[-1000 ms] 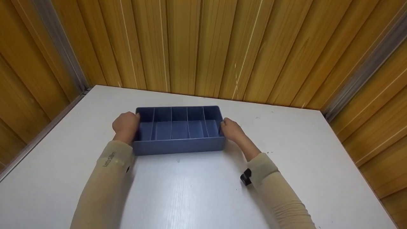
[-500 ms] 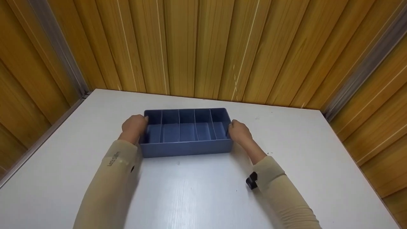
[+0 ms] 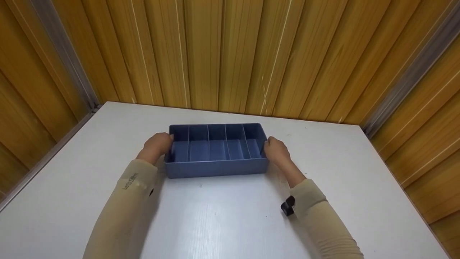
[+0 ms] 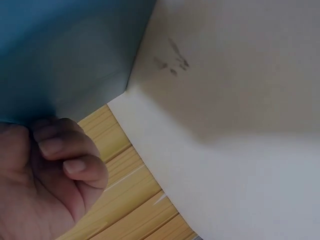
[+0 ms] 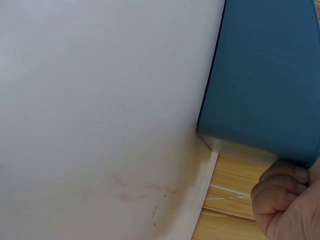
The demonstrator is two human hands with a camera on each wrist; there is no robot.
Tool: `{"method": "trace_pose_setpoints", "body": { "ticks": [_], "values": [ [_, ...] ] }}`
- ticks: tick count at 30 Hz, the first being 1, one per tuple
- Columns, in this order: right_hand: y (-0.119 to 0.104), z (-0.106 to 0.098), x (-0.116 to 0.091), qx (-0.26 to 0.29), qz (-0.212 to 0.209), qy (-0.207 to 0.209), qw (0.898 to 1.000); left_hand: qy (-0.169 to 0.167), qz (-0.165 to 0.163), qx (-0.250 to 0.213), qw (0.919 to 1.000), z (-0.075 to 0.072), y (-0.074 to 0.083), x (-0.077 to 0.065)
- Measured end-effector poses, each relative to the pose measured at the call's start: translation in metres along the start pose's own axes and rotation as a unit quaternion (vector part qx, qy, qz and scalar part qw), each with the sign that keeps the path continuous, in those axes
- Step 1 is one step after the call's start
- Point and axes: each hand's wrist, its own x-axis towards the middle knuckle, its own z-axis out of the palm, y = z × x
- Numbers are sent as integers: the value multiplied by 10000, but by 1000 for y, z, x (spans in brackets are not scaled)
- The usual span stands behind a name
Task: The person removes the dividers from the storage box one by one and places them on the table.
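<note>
The blue five-compartment box (image 3: 215, 169) is out on the white surface (image 3: 215, 223), open side up, one long wall facing the person, with the wood-patterned wall (image 3: 230, 54) beyond it. Its base looks to be down on the surface in both wrist views, though a slight lift is hard to rule out. The left hand (image 3: 157, 145) holds one short end and the right hand (image 3: 277, 150) the other, each up at the rim. The left fingers (image 4: 70, 145) are curled in under the rim outside the left end wall (image 4: 85, 60), pinching it; the right fingers (image 5: 277, 187) do likewise at the right end wall (image 5: 265, 85). How the thumbs press inside is mostly hidden. The step in hand looks like moving or placing the box with a two-ended grip. The next move, I judge, calls for equal effort from both hands: to shift it, a level push or pull so it doesn't swing askew; to leave it there, a check that the base lies flat, then both fingers uncurling together
</note>
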Motion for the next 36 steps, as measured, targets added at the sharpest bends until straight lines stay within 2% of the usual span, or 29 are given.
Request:
{"method": "trace_pose_setpoints", "body": {
  "ticks": [6,8,12,17,22,36],
  "values": [
    [11,-6,-2,12,111,-29,9999,-346,116,-293,9989,6,7,3],
    [14,-8,-3,-25,137,-33,9999,-364,159,-336,9986,9,10,4],
    [19,-10,-5,-81,149,9,9999,-129,278,-265,9992,13,16,7],
    [23,-11,-7,-19,202,107,9997,160,273,-306,9990,16,21,10],
    [25,-13,-8,-18,182,176,9997,246,247,-404,9986,17,24,13],
    [31,-20,-9,-51,263,90,9996,458,226,-296,9983,19,39,16]
  ]
}}
